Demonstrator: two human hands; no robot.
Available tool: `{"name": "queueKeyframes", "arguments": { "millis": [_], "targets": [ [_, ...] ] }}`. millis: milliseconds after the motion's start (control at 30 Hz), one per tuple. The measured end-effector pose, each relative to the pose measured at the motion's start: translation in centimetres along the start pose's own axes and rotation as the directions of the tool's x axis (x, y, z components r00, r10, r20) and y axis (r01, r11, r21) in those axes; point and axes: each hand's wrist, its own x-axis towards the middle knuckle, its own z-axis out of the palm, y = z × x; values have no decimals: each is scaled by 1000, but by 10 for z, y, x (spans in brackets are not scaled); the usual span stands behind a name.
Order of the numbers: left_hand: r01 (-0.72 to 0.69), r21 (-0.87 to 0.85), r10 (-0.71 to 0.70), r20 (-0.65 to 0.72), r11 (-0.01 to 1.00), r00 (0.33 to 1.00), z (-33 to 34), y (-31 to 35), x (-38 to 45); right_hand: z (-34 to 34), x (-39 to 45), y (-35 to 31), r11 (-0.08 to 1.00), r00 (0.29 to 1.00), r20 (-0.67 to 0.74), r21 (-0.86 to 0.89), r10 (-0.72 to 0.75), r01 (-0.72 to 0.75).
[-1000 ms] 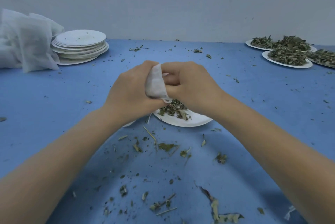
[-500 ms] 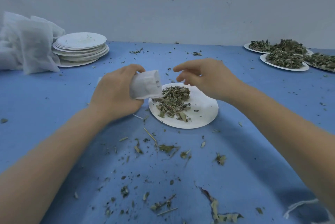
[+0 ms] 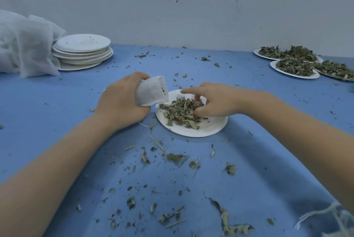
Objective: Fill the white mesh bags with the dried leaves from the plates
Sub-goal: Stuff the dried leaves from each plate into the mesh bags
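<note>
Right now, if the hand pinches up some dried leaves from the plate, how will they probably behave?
The dried leaves look thin and curled, so they are probably very light and brittle. Many crumbs lie scattered on the blue cloth, so some pieces will likely break or fall from the right hand. They lie in a loose pile, so they probably will not hold together.

Single view only, so no overlap between views to record. The head camera sits above the near edge of the blue table [image 3: 57, 102], facing forward and down towards the white wall [image 3: 172, 22]. Wide-angle lens: both forearms enter from the bottom corners and lines bow near the frame edges. The left hand [image 3: 120, 102] and right hand [image 3: 216, 101] lie close, at centre frame. The far plates of leaves [image 3: 295, 68] sit at upper right, detail probably softened by distance
</note>
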Motion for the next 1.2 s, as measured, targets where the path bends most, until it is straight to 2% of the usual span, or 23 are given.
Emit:
{"name": "queueKeyframes", "arguments": {
  "millis": [67, 133, 233, 333, 467, 667, 833, 933, 1033, 1200],
  "targets": [
    [-2, 1, 2, 2, 1000, 1000, 0, 1, 0, 3, 4, -2, 1000, 1000, -20, -7, -13, 13],
    [-2, -2, 2, 3, 1000, 1000, 0, 1, 0, 6, 4, -2, 999, 992, -120, 8, -36, 38],
    [10, -7, -10, 1, 1000, 1000, 0, 0, 1, 7, -1, 3, 991, 972, -234, 130, 9, 22],
    [23, -17, -23, 6, 1000, 1000, 2, 2, 1, -4, -9, 9, 965, 923, -376, 260, 77, 25],
    [29, -15, -29, 13, 999, 999, 3, 5, 4, -24, -16, -1, 957, 857, -512, 272, 51, 106],
    [-1, -42, 1, 10, 999, 1000, 4, 12, 4, -23, -15, -40, 917, 850, -512, 270, -123, 295],
    [-12, -113, 11, -15, 993, 1000, 4, 18, 2, -18, -4, -58, 943, 816, -548, 138, -181, 302],
    [8, -152, -11, -19, 988, 1000, 4, 19, 2, -18, -4, -61, 908, 830, -541, 268, -135, 323],
    [20, -165, -25, -33, 986, 999, 3, 15, 4, -21, -10, -60, 825, 880, -458, 445, -124, 348],
    [27, -177, -38, -59, 984, 998, 2, 11, 6, -33, -19, -54, 778, 933, -313, 535, -178, 328]
  ]
}}
